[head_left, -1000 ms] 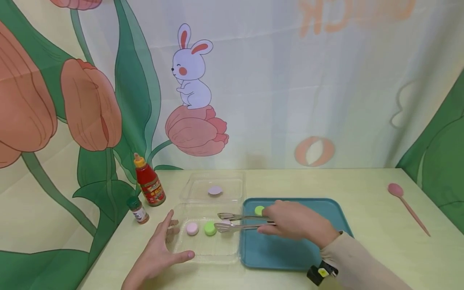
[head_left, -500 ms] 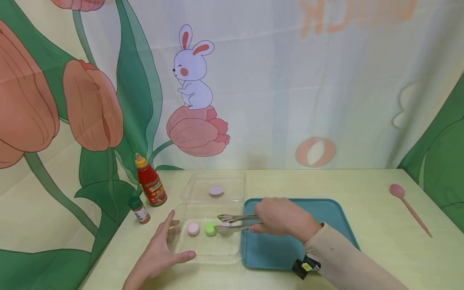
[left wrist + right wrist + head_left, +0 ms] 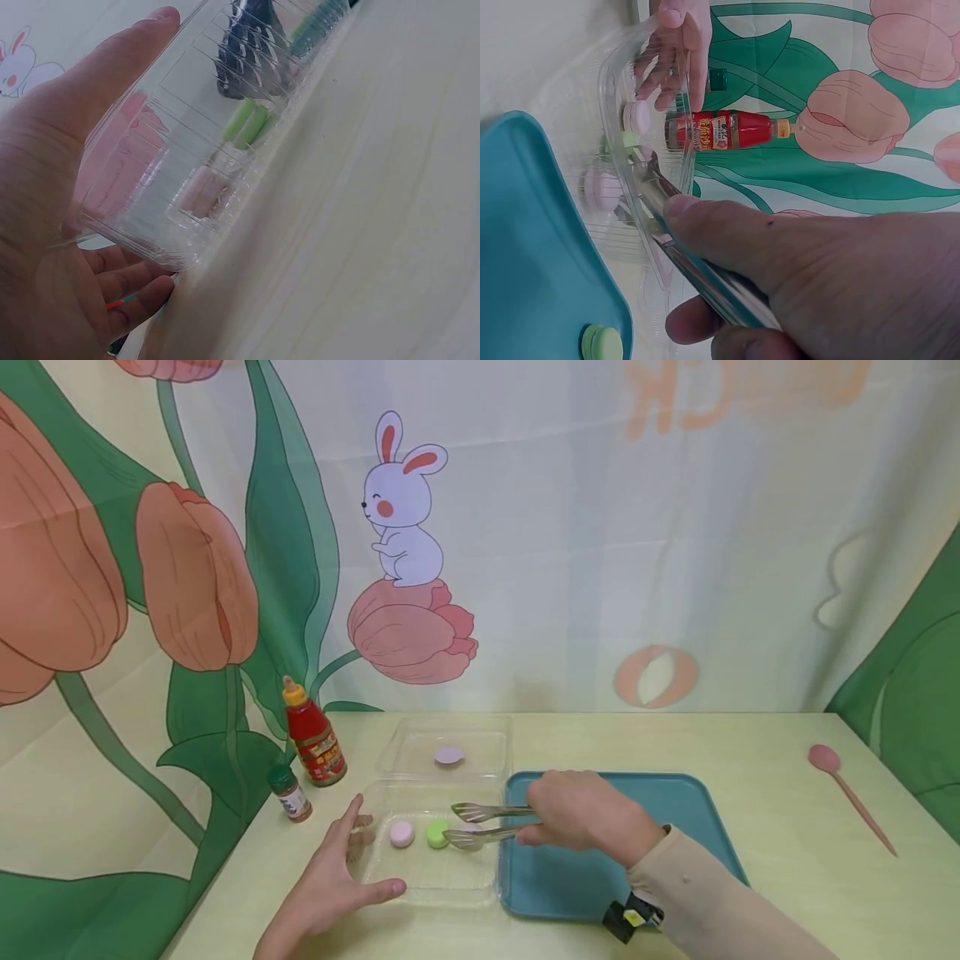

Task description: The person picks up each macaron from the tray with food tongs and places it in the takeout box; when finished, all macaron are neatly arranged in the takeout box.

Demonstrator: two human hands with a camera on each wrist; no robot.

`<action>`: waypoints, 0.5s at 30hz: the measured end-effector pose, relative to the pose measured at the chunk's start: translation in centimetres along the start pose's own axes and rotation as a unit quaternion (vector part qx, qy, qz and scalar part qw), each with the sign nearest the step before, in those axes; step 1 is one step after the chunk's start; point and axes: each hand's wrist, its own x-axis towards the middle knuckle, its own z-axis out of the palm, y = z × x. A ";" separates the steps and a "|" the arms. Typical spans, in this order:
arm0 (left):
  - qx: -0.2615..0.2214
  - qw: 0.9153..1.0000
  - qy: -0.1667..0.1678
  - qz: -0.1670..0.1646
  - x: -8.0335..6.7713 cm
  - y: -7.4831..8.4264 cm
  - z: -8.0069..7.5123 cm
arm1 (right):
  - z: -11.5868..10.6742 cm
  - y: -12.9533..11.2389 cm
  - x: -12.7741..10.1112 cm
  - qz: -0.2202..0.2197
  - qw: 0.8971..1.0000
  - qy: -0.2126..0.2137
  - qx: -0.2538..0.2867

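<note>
A clear plastic box (image 3: 431, 877) with its lid folded back stands left of centre. Inside, a pink macaron (image 3: 401, 833) and a green macaron (image 3: 437, 833) sit in a row. A further pink macaron (image 3: 471, 829) lies partly hidden between the arms of metal tongs (image 3: 480, 837), which stand apart. My right hand (image 3: 577, 806) grips these tongs above the tray. Around the box's left front corner, my left hand (image 3: 330, 877) rests with fingers spread; its thumb lies along the front wall. Another green macaron (image 3: 601, 343) shows on the tray in the right wrist view.
The blue tray (image 3: 562, 885) adjoins the box on the right. A pink spoon (image 3: 855, 797) lies at the far right. Behind my left hand stand a red sauce bottle (image 3: 317, 739) and a small green-capped jar (image 3: 290, 793). The lid (image 3: 480, 752) bears a lilac sticker.
My right hand has shifted left over the tray, now covering the green macaron there in the head view. The tongs' tips stay around the pink macaron. My left hand keeps its place.
</note>
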 end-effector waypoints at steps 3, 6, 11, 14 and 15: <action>0.002 1.000 -0.002 -0.001 0.0 0.1 0.0 | 0.1 0.1 -0.1 -0.001 1.000 0.004 -0.002; 0.001 1.000 -0.003 0.000 0.0 0.1 0.0 | 0.3 0.2 -0.2 0.001 1.000 0.004 0.003; 0.000 1.000 -0.005 0.004 -0.2 0.2 -0.2 | 0.5 0.8 -0.6 0.002 1.000 0.010 0.024; 0.001 1.000 -0.006 0.004 -0.1 0.2 -0.2 | 0.6 1.2 -1.1 -0.003 0.999 0.021 0.039; 0.002 1.000 -0.005 0.003 -0.1 0.2 -0.1 | 0.7 1.4 -1.3 -0.005 0.999 0.027 0.043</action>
